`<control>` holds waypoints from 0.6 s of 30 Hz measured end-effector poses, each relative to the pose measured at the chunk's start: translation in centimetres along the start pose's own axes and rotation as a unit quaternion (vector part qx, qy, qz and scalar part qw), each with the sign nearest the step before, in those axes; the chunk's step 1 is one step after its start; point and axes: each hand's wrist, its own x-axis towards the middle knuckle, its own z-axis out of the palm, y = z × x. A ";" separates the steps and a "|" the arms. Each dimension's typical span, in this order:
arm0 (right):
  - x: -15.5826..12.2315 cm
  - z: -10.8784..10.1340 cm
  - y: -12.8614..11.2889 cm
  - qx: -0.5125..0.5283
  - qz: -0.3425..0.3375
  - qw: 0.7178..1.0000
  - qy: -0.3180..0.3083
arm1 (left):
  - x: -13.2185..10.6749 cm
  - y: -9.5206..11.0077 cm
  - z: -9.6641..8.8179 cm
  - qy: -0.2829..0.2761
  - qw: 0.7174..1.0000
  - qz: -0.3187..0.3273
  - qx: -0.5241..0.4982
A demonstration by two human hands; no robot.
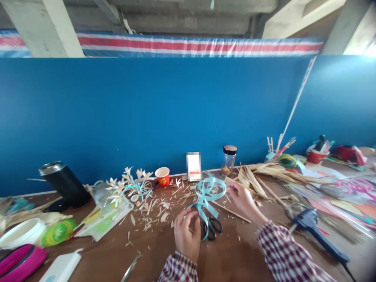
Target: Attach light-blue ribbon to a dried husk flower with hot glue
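A light blue ribbon [210, 190], looped into a bow with trailing tails, is in front of me at the middle of the table. My right hand [242, 199] is closed at the right edge of its loop, fingertips pinched on the ribbon. Close to the lower tails is my left hand [187, 232], fingers curved with a gap between thumb and forefinger; no held thing shows in it. Black-handled scissors [215, 228] lie under a ribbon tail, between my hands. A thin stick [233, 212] lies on the table beside my right hand.
Husk scraps [152, 213] litter the brown table. Pale husk flowers [133, 184], a red paper cup [162, 177], a phone-like upright screen [193, 166] and a lidded jar [229, 160] line the back. Rightward are dried husks [264, 176] and a glue gun [319, 231]; leftward, a black flask [66, 186].
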 end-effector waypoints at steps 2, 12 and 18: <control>1.5 0.7 1.0 -0.049 0.020 0.999 0.012 | 0.0 0.1 0.0 0.003 1.000 0.006 0.000; 3.3 1.6 1.3 -0.064 0.054 0.996 0.037 | 0.1 0.3 -0.1 0.003 1.000 0.010 -0.005; 1.0 -0.9 -1.3 0.069 0.019 0.997 0.040 | 0.2 0.4 0.0 -0.003 1.000 0.019 -0.008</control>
